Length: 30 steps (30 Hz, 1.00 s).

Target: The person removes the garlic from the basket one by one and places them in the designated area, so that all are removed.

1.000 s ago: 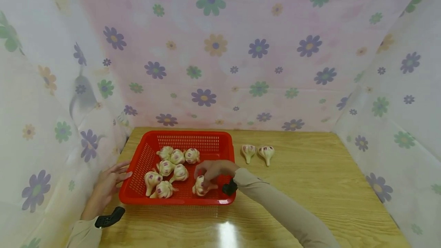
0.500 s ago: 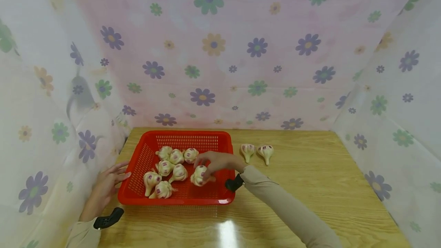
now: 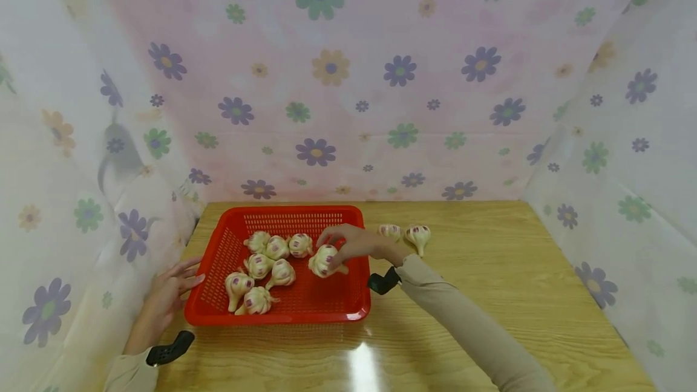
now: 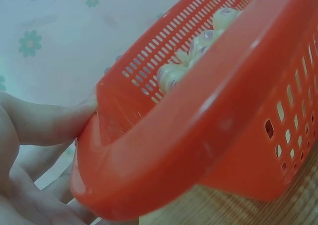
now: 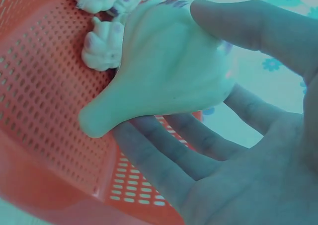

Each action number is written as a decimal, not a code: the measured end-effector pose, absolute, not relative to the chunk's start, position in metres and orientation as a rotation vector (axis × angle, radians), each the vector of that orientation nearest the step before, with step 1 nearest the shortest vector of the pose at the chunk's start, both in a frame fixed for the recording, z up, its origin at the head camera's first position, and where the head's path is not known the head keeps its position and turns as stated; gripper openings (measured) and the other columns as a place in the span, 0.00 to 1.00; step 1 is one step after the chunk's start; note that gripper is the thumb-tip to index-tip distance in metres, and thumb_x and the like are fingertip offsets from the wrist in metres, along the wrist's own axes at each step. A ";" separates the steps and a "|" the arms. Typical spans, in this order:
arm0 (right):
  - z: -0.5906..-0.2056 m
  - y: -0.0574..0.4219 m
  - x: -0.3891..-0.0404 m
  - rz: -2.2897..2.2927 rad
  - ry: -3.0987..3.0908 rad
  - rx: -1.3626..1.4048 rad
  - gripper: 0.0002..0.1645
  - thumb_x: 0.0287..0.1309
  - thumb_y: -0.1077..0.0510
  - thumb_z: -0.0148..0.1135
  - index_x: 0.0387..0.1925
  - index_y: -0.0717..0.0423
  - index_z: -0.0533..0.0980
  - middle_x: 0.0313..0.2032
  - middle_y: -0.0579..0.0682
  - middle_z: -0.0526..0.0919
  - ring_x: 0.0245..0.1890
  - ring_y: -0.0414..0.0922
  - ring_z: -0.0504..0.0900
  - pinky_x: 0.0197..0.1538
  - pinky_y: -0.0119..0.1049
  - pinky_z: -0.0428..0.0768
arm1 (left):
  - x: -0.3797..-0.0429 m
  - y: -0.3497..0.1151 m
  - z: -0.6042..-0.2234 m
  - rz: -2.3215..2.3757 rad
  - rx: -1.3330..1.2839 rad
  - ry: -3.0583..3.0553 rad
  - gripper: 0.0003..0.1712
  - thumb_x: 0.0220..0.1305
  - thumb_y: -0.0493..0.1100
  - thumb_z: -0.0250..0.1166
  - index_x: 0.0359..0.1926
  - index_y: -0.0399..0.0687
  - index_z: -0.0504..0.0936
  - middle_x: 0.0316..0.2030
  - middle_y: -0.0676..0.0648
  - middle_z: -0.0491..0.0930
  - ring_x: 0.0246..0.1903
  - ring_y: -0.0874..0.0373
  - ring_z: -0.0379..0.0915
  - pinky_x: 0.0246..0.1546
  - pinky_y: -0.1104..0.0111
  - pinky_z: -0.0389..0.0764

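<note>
My right hand (image 3: 356, 242) grips a garlic bulb (image 3: 322, 261) over the right part of the red basket (image 3: 278, 320). In the right wrist view the thumb presses the top of this pale bulb, with the other fingers beneath it and its stem pointing down and left. At the basket's left end, my left hand (image 3: 164, 296) holds the rim, thumb on its edge and fingers on the outer side. Several more garlic bulbs (image 3: 282, 273) with purple marks lie in the left half of the basket.
Two garlic bulbs lie on the wooden table (image 3: 479, 295) right of the basket: one (image 3: 418, 236) in full view, the other (image 3: 388, 231) partly behind the right hand. Flower-patterned cloth (image 3: 348, 77) encloses the back and both sides.
My right hand has lifted the garlic bulb from low in the basket, upward and toward the back. The left hand keeps its place at the rim. The head view has shifted slightly.
</note>
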State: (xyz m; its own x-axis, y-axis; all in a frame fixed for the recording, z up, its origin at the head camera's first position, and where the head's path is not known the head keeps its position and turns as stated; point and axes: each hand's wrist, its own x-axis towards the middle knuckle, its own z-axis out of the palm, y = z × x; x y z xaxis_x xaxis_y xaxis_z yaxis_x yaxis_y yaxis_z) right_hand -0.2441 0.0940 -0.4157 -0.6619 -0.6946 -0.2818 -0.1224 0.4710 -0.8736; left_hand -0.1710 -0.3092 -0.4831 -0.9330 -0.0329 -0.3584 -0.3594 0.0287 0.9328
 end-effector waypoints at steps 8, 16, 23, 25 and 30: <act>-0.407 0.113 -0.245 -1.211 2.117 -0.650 0.24 0.47 0.56 0.72 0.48 0.48 0.74 0.52 0.48 0.72 0.53 0.49 0.70 0.49 0.48 0.74 | -0.172 -0.310 -0.483 1.981 -0.412 2.074 0.33 0.66 0.41 0.58 0.70 0.46 0.58 0.46 0.57 0.73 0.40 0.63 0.77 0.42 0.63 0.80; -0.403 0.132 -0.247 -1.249 2.145 -0.597 0.26 0.48 0.55 0.71 0.50 0.48 0.73 0.53 0.51 0.70 0.50 0.51 0.72 0.47 0.46 0.77 | -0.171 -0.310 -0.484 1.980 -0.413 2.082 0.33 0.66 0.41 0.58 0.70 0.44 0.58 0.44 0.58 0.74 0.40 0.63 0.77 0.42 0.62 0.80; -0.402 0.151 -0.247 -1.262 2.154 -0.566 0.26 0.52 0.55 0.69 0.52 0.49 0.72 0.53 0.55 0.71 0.45 0.52 0.76 0.44 0.43 0.78 | -0.170 -0.310 -0.483 1.998 -0.405 2.071 0.32 0.66 0.40 0.58 0.69 0.45 0.60 0.43 0.59 0.74 0.40 0.63 0.77 0.42 0.63 0.80; -0.402 0.157 -0.247 -1.250 2.180 -0.559 0.26 0.51 0.53 0.70 0.52 0.48 0.72 0.55 0.55 0.70 0.48 0.52 0.74 0.45 0.43 0.78 | -0.171 -0.309 -0.484 2.002 -0.401 2.069 0.33 0.65 0.40 0.58 0.69 0.44 0.59 0.43 0.59 0.74 0.40 0.63 0.77 0.43 0.63 0.80; -0.400 0.169 -0.246 -1.269 2.192 -0.550 0.27 0.52 0.52 0.69 0.54 0.47 0.71 0.60 0.56 0.67 0.53 0.54 0.71 0.44 0.44 0.78 | -0.171 -0.309 -0.486 2.020 -0.405 2.059 0.35 0.64 0.40 0.60 0.70 0.44 0.58 0.44 0.60 0.75 0.40 0.64 0.77 0.44 0.62 0.80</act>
